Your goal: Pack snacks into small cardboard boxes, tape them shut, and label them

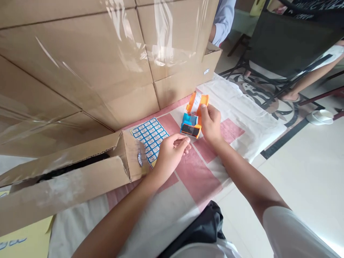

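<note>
Two hands meet at frame centre: my right hand (211,123) clamps the orange-and-blue label gun (194,115), while my left hand (170,154) pinches fingertips together, just above the sticker sheet (149,138).

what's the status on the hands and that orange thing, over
Right hand grips orange and blue label gun, upright on the cloth. Left hand pinched, resting on sticker sheet. Open cardboard box close beside left hand.
</note>
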{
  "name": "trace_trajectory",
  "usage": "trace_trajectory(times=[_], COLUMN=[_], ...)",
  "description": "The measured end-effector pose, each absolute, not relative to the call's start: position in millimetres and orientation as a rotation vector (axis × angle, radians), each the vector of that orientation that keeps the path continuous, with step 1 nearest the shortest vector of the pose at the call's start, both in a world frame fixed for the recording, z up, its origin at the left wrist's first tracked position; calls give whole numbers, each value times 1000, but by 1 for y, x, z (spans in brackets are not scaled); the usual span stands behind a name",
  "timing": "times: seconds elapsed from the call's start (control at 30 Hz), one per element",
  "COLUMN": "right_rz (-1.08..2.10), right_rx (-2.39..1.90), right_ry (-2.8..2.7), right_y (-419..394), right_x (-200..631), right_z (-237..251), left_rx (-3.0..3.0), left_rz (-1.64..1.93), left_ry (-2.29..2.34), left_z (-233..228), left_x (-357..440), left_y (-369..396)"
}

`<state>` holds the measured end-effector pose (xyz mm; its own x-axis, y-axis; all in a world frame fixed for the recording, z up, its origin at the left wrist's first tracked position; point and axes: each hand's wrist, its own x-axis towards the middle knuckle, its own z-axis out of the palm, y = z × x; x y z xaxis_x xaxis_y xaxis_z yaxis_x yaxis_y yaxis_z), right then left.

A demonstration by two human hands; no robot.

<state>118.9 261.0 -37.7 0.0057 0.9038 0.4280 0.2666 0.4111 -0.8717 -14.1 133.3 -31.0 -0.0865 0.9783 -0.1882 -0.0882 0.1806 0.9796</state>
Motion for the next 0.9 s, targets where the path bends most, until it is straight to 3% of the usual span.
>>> trace_trajectory(times=[0.17, 0.33, 0.43, 0.63, 0.9], right_rz=[1149, 1416, 1312, 722, 735], right_rx=[-1131, -1100, -1037, -1031, -1210], right_ry=[-1120, -1064, -1106, -1148, -1557], right_y=[272, 282, 301, 315, 287], right_x=[118, 122, 148, 167, 118], right_z=[-43, -49, -44, -48, -62], left_rx=[1127, 1203, 1274, 1224, 1107], left_rz=[1160, 1133, 1074, 1110, 1175], left_ry=[1324, 1341, 1438, 1386, 1394], left_z=[-30, -26, -38, -52, -51], left_x=[-14, -18, -23, -25, -26], left_y=[133, 133, 129, 126, 125])
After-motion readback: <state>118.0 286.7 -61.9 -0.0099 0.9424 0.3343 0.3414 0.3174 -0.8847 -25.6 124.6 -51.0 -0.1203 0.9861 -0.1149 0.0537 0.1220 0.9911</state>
